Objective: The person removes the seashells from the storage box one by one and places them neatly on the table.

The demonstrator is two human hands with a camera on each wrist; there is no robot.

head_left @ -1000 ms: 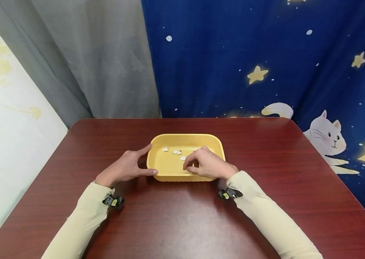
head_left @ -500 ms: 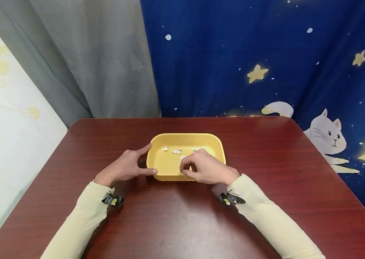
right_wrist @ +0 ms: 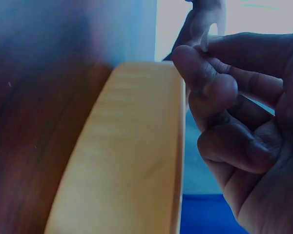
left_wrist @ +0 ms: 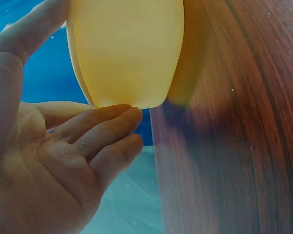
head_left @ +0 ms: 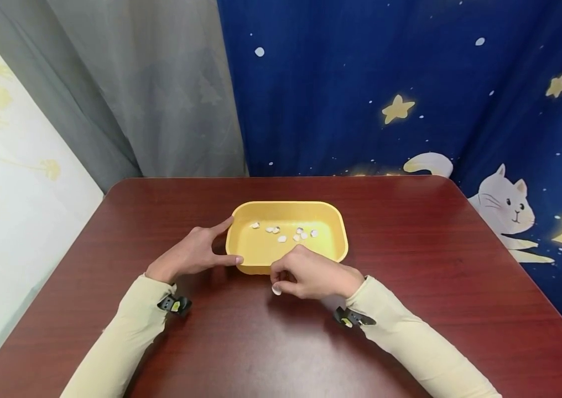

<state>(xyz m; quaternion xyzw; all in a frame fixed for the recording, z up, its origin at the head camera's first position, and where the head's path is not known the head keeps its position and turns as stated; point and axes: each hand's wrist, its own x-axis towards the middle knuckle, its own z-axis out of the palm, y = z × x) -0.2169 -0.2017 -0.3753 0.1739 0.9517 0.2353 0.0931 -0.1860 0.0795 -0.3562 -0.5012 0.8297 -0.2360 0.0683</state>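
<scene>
I've R hand (head_left: 313,273) clamped on white disc (head_left: 276,289) just off near edge of tray (head_left: 261,251), fingers of L hand (head_left: 192,251) spread against tray's L end; disc may hit table (head_left: 241,342) if pinch slackens.

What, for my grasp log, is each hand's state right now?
Left hand: open, touching the yellow tray at its left end.
Right hand: closed, pinching a small white piece.
</scene>
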